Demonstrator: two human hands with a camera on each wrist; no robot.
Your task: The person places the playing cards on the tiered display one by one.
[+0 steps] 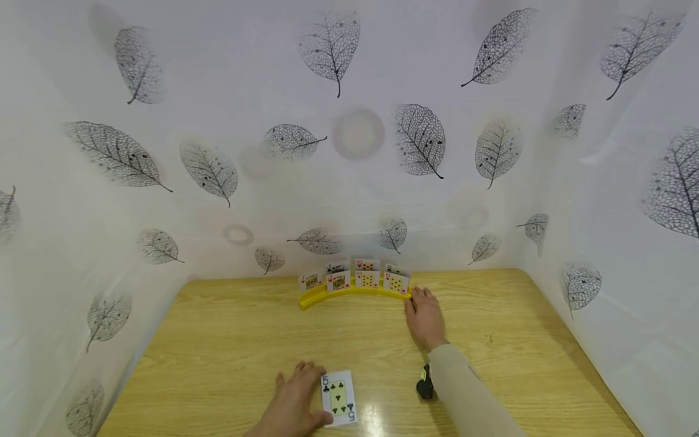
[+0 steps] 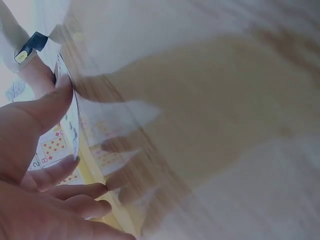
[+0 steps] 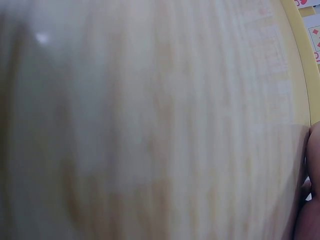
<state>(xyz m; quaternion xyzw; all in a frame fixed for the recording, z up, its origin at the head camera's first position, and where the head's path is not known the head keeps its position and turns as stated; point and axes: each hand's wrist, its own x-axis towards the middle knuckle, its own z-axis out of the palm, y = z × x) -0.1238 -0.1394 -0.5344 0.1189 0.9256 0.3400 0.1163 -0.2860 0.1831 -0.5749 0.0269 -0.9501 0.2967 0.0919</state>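
Note:
My left hand (image 1: 295,400) pinches a five of clubs playing card (image 1: 340,397) by its side, near the front of the table. In the left wrist view the card (image 2: 71,117) is almost edge-on, between the thumb (image 2: 52,105) and a fingertip. The other fingers stretch out past it. Farther back, my right hand (image 1: 426,318) grips the right end of a curved yellow card holder (image 1: 310,298), its thumb at the front edge. Several playing cards (image 1: 368,279) stand upright in the holder in two rows. In the right wrist view only part of that hand (image 3: 314,165) shows.
The wooden table (image 1: 235,340) has a glossy top that mirrors the hands. Leaf-patterned white sheeting (image 1: 360,194) rises behind it and at both sides. A small black device (image 1: 425,383) is on the right wrist, by the beige sleeve (image 1: 464,382).

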